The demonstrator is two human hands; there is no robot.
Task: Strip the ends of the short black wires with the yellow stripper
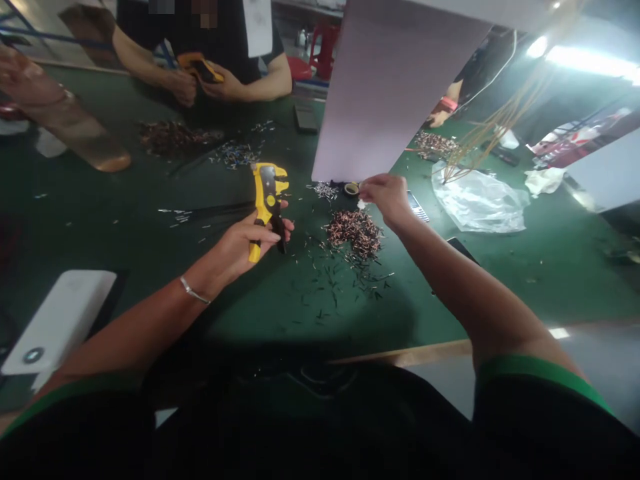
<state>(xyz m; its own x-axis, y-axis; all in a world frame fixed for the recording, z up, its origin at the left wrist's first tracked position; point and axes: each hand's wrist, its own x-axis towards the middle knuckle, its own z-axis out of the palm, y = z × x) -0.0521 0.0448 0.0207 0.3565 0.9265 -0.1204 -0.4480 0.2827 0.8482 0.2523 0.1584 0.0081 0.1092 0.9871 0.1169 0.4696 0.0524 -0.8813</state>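
My left hand (250, 243) is wrapped round the handles of a yellow and black wire stripper (267, 200), whose jaws point up and away from me. My right hand (385, 197) has its fingers pinched together beside a small round roll (351, 189); what they hold, if anything, is too small to make out. A bit of white material (362, 205) lies just under those fingertips. Nearer to me is a heap of short copper-coloured pieces (354, 235). Small silvery pieces (326, 191) lie left of the roll. Thin dark wires (215, 212) stretch out left of the tool.
A pale upright panel (380, 87) rises beyond my right hand. Across the green table (165, 243), a person holds another yellow tool (200, 69). A clear plastic bag (483, 200) lies at the right, a white case (63, 320) at the left.
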